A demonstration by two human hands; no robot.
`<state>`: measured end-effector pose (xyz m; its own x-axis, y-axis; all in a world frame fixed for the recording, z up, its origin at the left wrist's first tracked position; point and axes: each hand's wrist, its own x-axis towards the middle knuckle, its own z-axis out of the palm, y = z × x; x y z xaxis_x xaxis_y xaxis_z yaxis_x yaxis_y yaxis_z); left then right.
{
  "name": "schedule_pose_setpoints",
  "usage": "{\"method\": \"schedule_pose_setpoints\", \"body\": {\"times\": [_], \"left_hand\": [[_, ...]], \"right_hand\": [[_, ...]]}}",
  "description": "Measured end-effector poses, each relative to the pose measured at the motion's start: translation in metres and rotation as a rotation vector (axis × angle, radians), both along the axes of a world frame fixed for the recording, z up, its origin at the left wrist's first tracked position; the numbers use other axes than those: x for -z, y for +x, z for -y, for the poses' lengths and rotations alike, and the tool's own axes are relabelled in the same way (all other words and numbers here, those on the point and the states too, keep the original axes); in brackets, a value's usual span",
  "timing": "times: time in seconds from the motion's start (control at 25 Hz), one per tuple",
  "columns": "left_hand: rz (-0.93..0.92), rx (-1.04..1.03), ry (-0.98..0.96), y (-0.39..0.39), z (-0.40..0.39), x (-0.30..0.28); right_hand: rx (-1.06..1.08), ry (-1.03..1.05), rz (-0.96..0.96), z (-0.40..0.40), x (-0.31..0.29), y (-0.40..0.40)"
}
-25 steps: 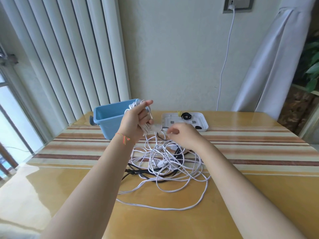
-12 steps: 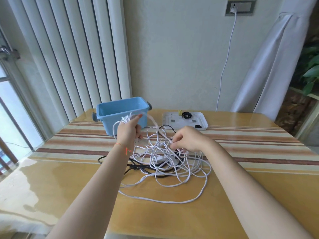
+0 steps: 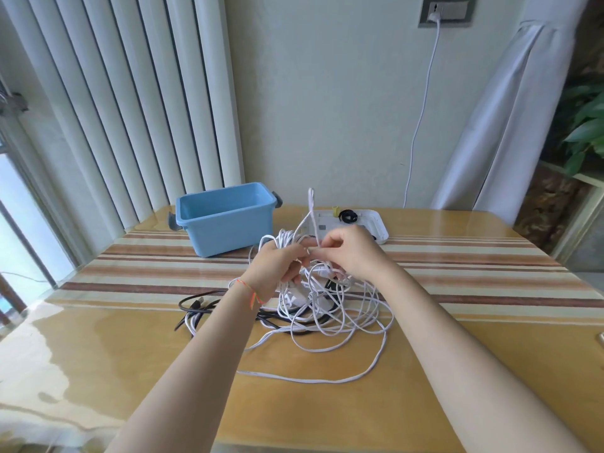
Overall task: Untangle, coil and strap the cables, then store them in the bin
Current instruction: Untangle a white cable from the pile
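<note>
So the white cable [image 3: 322, 325] is a big loose tangle sitting in the middle of the table [image 3: 98, 348], with one long strand looping out toward the near edge and back. Part of it is already gathered into a bundle of loops that the left hand [image 3: 277, 266] grips, fingers curled round it, held up just above the pile. The right hand [image 3: 349, 253] is right beside it, nearly touching, pinching a single white strand whose end sticks straight up above both hands. There's also a black cable [image 3: 196, 304] mixed in under the white mess, poking out to the left of the pile on the tabletop. The left wrist has a thin orange string bracelet [image 3: 250, 291] on it. Behind the pile to the left is the blue bin [image 3: 225, 228], sitting upright with grey handles, and I can't see any cable inside it. To the right of the bin, just past the hands, is a white tray [image 3: 380, 225] with a small black coiled thing and a little yellow bit in it, can't tell exactly what those are. The table has a striped runner [image 3: 474, 266] across it. On the wall behind, another white cord [image 3: 421, 116] hangs from a wall socket [image 3: 446, 11] down behind the table.
</note>
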<state>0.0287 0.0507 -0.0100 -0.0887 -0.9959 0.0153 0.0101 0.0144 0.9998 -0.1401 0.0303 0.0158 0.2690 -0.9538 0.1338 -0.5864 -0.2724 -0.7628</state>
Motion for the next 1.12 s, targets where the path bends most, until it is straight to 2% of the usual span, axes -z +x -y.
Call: {"method": "schedule_pose_setpoints", "body": {"times": [0.2,0.44,0.56,0.68,0.8,0.88,0.96,1.04,1.08,1.12], "left_hand": [[0.189,-0.162,-0.080,-0.004,0.005,0.011],[0.260,-0.098,0.019,-0.015,0.005,0.010],[0.334,-0.219,-0.003,-0.024,0.018,0.014],[0.345,-0.287,-0.016,-0.033,0.028,0.011],[0.425,-0.282,-0.058,-0.043,0.030,0.004],[0.471,-0.286,-0.057,-0.047,0.029,0.001],[0.391,-0.257,-0.023,-0.051,0.028,0.000],[0.304,-0.245,-0.002,-0.050,0.031,-0.001],[0.300,-0.254,-0.016,-0.049,0.032,-0.003],[0.304,-0.274,-0.055,-0.047,0.034,-0.007]], "right_hand": [[-0.066,0.061,-0.087,-0.003,0.010,0.000],[-0.058,0.046,0.011,-0.002,0.018,-0.005],[-0.036,0.008,0.034,-0.003,0.020,-0.007],[-0.008,-0.109,-0.133,-0.004,0.018,-0.015],[0.054,-0.360,-0.346,-0.002,0.018,-0.022],[0.085,-0.487,-0.247,0.001,0.021,-0.021],[0.161,-0.495,0.072,0.001,0.019,-0.017],[0.236,-0.409,0.345,0.000,0.013,-0.015],[0.229,-0.345,0.386,0.000,0.010,-0.016],[0.178,-0.273,0.348,-0.001,0.007,-0.018]]}}
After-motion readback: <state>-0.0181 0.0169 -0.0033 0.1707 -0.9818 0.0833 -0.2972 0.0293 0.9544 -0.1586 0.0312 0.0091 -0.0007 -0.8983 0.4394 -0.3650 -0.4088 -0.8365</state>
